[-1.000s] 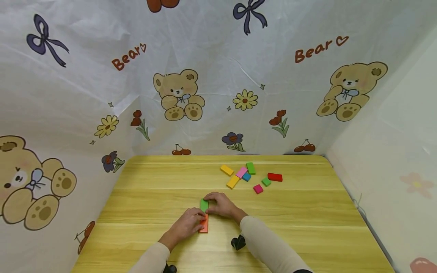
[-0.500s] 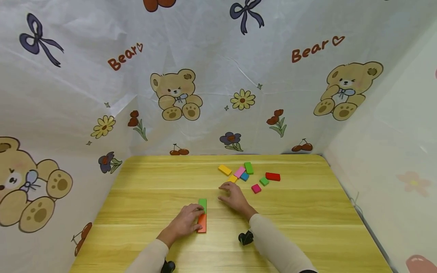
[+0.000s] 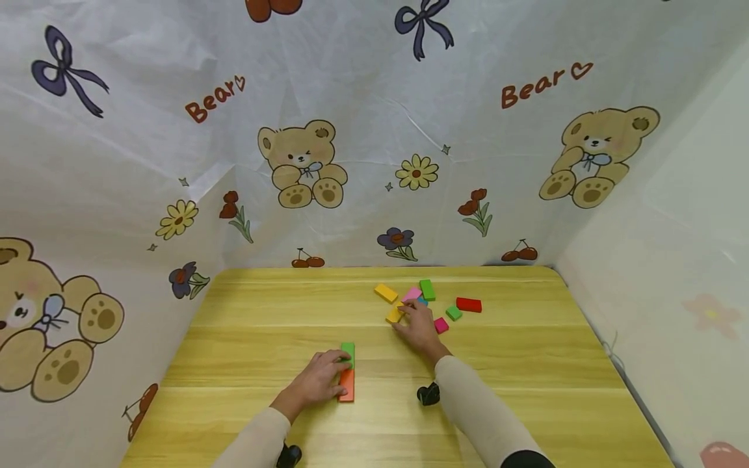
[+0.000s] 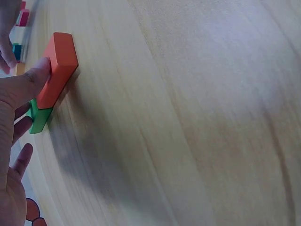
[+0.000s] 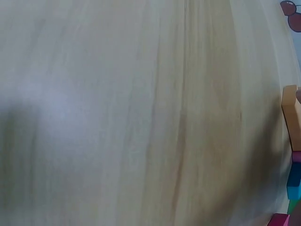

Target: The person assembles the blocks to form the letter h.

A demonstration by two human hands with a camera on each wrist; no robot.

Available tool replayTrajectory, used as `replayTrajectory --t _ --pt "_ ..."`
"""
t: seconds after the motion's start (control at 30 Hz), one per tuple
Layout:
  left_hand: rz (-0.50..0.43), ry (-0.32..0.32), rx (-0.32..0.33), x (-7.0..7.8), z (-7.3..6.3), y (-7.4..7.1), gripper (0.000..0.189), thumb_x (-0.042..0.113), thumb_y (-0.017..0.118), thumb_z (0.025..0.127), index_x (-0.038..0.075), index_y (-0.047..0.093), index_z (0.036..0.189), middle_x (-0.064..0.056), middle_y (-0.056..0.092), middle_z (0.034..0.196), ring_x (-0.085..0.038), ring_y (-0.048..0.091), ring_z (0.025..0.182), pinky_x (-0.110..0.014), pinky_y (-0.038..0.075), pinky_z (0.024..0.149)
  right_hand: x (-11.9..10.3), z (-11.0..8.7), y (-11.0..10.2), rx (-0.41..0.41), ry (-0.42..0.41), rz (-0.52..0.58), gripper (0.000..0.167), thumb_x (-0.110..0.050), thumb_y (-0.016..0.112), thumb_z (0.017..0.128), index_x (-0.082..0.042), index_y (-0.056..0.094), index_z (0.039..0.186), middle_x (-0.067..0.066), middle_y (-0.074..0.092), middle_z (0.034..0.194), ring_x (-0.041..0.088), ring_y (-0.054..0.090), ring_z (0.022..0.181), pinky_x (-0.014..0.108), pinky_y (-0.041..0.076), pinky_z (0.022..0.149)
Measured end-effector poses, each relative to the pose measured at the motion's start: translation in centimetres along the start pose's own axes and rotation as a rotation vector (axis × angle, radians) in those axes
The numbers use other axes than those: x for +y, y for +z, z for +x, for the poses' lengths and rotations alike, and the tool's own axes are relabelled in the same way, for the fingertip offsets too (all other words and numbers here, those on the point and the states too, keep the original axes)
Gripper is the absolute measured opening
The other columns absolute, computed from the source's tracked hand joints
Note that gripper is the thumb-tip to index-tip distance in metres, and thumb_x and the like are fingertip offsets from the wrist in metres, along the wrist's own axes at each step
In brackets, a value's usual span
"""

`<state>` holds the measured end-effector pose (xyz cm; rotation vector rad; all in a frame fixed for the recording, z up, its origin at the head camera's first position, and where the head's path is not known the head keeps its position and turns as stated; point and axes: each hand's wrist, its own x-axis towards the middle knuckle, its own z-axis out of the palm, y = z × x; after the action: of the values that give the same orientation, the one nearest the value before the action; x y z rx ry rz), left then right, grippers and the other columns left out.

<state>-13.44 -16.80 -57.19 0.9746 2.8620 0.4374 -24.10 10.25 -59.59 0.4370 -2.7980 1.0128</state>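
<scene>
An orange block (image 3: 347, 385) and a green block (image 3: 348, 351) lie end to end in one line on the wooden table. My left hand (image 3: 318, 378) rests on them from the left. In the left wrist view its thumb (image 4: 37, 75) touches the orange block and two fingers reach the green one, the others spread apart. Farther back, my right hand (image 3: 420, 328) is over a yellow block (image 3: 393, 316), index finger and thumb parted around it. A fingertip appears at that block's end at the right wrist view's edge; the rest of the hand is mostly outside that view.
Around the right hand lie another yellow block (image 3: 385, 293), a pink block (image 3: 412, 294), a long green block (image 3: 428, 290), a partly covered blue block (image 5: 294, 181), a magenta block (image 3: 441, 325), a small green block (image 3: 453, 313) and a red block (image 3: 469, 305). A bear-print curtain (image 3: 363, 221) stands behind.
My right hand has left the green block beside the orange one and moved back and right to the yellow block. My left hand has stayed at the orange and green blocks.
</scene>
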Motion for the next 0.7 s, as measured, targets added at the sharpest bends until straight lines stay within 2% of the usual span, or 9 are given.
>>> replayTrajectory --t 0.2,0.37,0.5,0.7 --pt "-0.004 -0.022 -0.016 0.1 0.1 -0.2 0.048 0.032 0.077 0.082 0.004 0.067 0.119 -0.004 0.054 0.128 -0.024 0.049 0.121 -0.044 0.04 0.096 0.3 0.4 0.0 -0.059 -0.032 -0.065 0.038 -0.021 0.073 0.084 0.004 0.07 0.112 0.016 0.057 0.121 0.033 0.05 0.115 0.051 0.034 0.1" --pt "-0.005 -0.031 -0.019 0.1 0.2 -0.3 0.048 0.032 0.078 0.081 0.003 0.068 0.118 -0.004 0.055 0.127 -0.023 0.049 0.121 -0.043 0.041 0.096 0.5 0.7 0.1 -0.078 -0.043 -0.101 0.036 -0.022 0.072 0.085 0.003 0.07 0.112 0.016 0.057 0.122 0.033 0.049 0.117 0.051 0.034 0.099" --pt "-0.011 -0.021 -0.004 0.2 0.2 -0.2 0.046 0.029 0.078 0.081 0.002 0.068 0.117 -0.004 0.056 0.125 -0.024 0.051 0.119 -0.044 0.042 0.094 0.5 0.9 0.0 -0.087 -0.042 -0.092 0.036 -0.021 0.076 0.081 0.002 0.072 0.108 0.016 0.058 0.118 0.033 0.051 0.112 0.051 0.034 0.096" --pt "-0.005 -0.019 0.012 0.3 0.2 -0.2 0.041 0.026 0.077 0.083 0.002 0.069 0.115 -0.004 0.058 0.124 -0.024 0.052 0.118 -0.045 0.042 0.094 0.5 1.1 -0.1 -0.138 0.003 -0.01 0.042 -0.017 0.079 0.077 0.007 0.069 0.111 0.016 0.053 0.12 0.032 0.05 0.111 0.046 0.038 0.101"
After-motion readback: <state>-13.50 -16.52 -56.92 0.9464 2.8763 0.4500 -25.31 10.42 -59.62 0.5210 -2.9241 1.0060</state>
